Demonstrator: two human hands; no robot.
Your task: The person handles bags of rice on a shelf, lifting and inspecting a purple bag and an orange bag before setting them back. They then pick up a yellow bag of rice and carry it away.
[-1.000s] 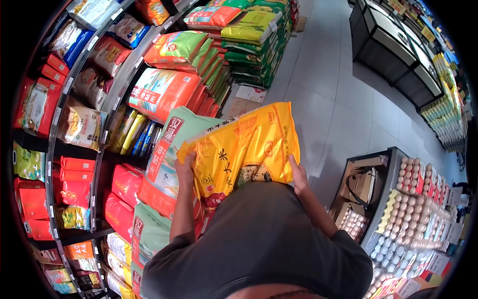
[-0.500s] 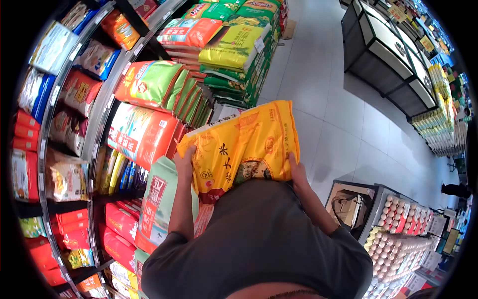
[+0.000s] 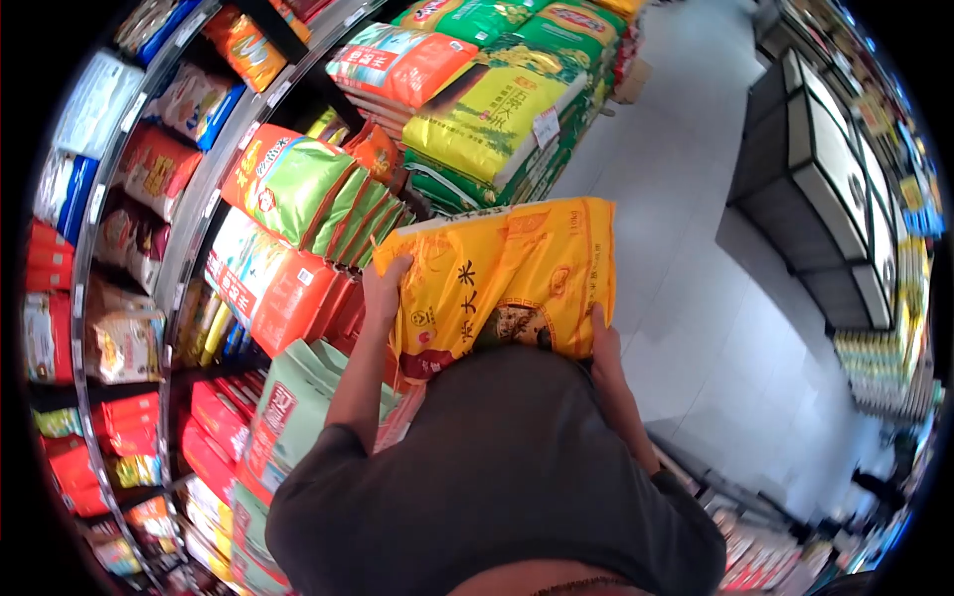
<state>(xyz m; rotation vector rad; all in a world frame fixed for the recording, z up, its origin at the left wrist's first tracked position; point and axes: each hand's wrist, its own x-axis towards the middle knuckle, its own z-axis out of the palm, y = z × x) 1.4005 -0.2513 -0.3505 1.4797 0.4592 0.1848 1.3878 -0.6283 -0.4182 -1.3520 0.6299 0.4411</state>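
Observation:
A large yellow rice bag [image 3: 542,263] with black lettering and a small picture panel is held against the front of my body. My left hand [image 3: 387,286] is closed on its left edge, thumb on the front face. On the opposite edge, my right hand [image 3: 605,340] grips the lower right side, its fingers mostly behind the bag. The bag's far side is hidden. Just beyond my left hand lie stacked green-and-orange rice bags [image 3: 288,184] and red-and-white rice bags [image 3: 263,278]. Pale green bags [image 3: 288,407] stand beside my left forearm.
Shelves of packaged goods [image 3: 129,343] run along the left. Ahead is a tall pile topped by a yellow-green rice bag [image 3: 487,124]. A tiled aisle floor [image 3: 686,298] lies to the right, with a black-framed display stand [image 3: 825,189] beyond it. Egg-like goods [image 3: 760,551] are at lower right, blurred.
My view has swung and shifted along the aisle; the egg display has slid down toward the lower right. Both hands keep hold of the yellow bag, which sits slightly farther right in view.

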